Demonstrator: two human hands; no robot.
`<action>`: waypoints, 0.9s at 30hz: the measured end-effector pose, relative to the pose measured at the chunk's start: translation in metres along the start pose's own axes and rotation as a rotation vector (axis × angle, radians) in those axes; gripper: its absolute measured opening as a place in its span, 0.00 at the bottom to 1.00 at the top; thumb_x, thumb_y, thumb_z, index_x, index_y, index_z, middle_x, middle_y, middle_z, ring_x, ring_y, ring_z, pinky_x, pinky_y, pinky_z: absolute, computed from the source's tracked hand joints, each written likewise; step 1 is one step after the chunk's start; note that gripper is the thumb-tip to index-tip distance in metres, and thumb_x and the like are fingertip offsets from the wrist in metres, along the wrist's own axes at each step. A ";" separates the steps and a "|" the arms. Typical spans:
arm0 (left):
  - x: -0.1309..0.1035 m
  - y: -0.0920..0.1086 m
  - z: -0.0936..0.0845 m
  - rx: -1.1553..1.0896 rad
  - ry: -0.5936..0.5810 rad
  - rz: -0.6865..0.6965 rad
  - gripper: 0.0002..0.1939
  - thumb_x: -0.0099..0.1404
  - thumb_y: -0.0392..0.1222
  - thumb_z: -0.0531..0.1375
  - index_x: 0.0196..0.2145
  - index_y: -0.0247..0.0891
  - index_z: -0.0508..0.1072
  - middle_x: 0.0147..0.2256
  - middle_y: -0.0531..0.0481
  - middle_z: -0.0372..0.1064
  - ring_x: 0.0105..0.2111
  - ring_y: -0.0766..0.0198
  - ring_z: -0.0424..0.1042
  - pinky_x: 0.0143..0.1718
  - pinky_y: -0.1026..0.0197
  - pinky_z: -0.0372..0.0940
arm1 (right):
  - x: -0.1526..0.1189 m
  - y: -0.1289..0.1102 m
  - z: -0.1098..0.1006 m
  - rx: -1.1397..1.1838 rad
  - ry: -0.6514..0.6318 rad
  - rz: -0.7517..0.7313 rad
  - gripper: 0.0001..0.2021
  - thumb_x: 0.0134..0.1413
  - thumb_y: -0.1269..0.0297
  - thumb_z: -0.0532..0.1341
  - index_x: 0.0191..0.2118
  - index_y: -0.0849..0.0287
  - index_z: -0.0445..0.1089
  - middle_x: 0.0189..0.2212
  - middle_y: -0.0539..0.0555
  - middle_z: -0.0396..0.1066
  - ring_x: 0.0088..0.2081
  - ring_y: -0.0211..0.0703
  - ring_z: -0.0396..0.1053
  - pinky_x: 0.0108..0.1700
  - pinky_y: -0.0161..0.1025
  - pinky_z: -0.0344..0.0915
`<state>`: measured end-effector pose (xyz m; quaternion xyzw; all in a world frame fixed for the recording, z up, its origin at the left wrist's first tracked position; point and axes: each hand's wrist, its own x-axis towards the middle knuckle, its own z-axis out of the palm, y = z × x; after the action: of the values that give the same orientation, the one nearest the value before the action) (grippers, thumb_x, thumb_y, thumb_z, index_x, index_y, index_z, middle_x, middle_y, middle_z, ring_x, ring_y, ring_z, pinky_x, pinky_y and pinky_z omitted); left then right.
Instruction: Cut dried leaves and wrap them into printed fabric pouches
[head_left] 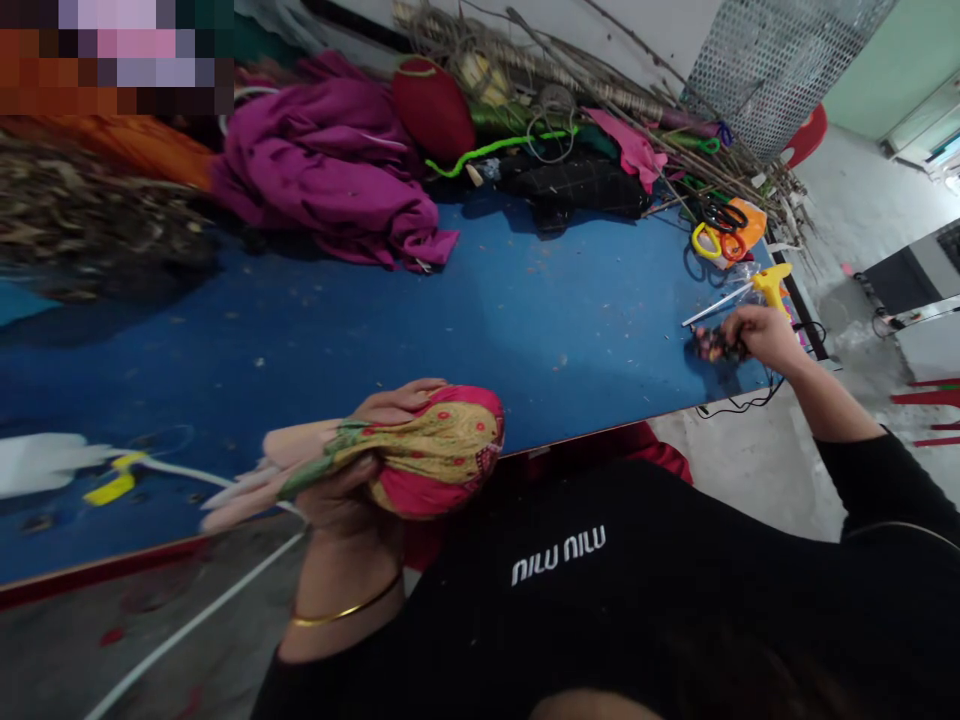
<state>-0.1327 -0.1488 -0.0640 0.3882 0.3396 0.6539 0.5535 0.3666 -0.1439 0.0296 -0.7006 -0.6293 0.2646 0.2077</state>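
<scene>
My left hand [356, 475] is wrapped round the gathered neck of a rounded cloth bundle [454, 440], near the table's front edge. The bundle has pink and yellow patterned fabric, with green cloth at its neck. Pale strips [259, 480] stick out past the hand to the left. Far to the right, my right hand [765, 335] has its fingers closed on a small dark clump with coloured specks [712, 345], blurred, low over the table. What the clump is made of cannot be made out. A yellow glue gun [772, 283] lies just beyond that hand.
Scissors [724, 225] lie at the blue table's [525, 300] right end. Purple cloth [322, 160], dried plant matter [82, 215] and long thin twigs [622, 80] crowd the back. A white power strip [45, 465] and its cable [184, 470] are at the left.
</scene>
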 end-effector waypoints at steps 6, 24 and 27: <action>-0.002 -0.002 0.000 -0.019 0.051 0.014 0.13 0.42 0.50 0.65 0.26 0.45 0.85 0.31 0.44 0.75 0.47 0.39 0.76 0.60 0.33 0.68 | 0.031 0.009 0.038 0.176 0.203 -0.006 0.07 0.32 0.70 0.53 0.18 0.56 0.68 0.24 0.52 0.72 0.33 0.42 0.71 0.42 0.40 0.69; 0.003 0.008 0.019 -0.079 0.133 -0.019 0.16 0.35 0.52 0.73 0.23 0.41 0.80 0.33 0.45 0.77 0.49 0.40 0.75 0.60 0.38 0.68 | 0.141 -0.097 0.082 0.268 0.389 -0.241 0.09 0.46 0.72 0.52 0.24 0.58 0.69 0.28 0.51 0.72 0.36 0.41 0.72 0.48 0.42 0.69; 0.003 0.010 0.021 -0.049 0.159 -0.053 0.17 0.33 0.52 0.73 0.22 0.42 0.80 0.32 0.46 0.76 0.48 0.40 0.75 0.61 0.38 0.67 | 0.194 -0.115 0.122 0.284 0.289 -0.068 0.08 0.47 0.72 0.53 0.23 0.57 0.66 0.26 0.52 0.71 0.37 0.43 0.72 0.49 0.43 0.69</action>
<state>-0.1190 -0.1475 -0.0445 0.3125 0.3766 0.6757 0.5514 0.2140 0.0573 -0.0146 -0.6732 -0.5727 0.2404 0.4012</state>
